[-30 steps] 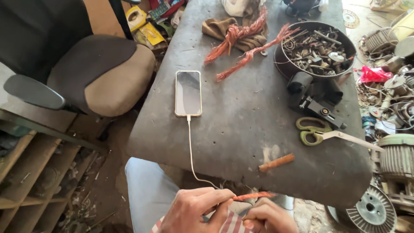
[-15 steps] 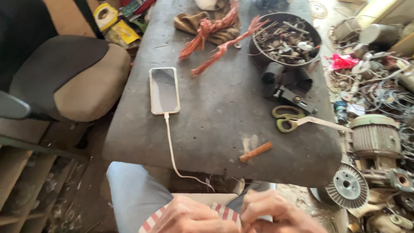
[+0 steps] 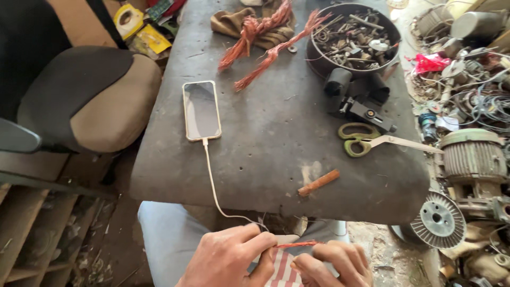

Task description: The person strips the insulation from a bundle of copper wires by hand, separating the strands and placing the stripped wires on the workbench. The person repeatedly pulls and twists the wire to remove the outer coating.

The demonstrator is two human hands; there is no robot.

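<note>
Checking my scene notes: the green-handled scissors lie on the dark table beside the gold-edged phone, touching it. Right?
Not quite. In the head view, the green-handled scissors do lie on the dark table, but far from the gold-edged phone, near the table's right edge, not touching it.

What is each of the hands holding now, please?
Left hand: closed, pinching thin copper wire strand.
Right hand: closed on the same strand's other end.

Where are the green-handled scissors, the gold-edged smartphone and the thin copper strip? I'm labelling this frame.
green-handled scissors (image 3: 357,139): head view, on the handle loops.
gold-edged smartphone (image 3: 201,110): head view, middle of the dark screen.
thin copper strip (image 3: 297,244): head view, mid-length between both hands.
</note>
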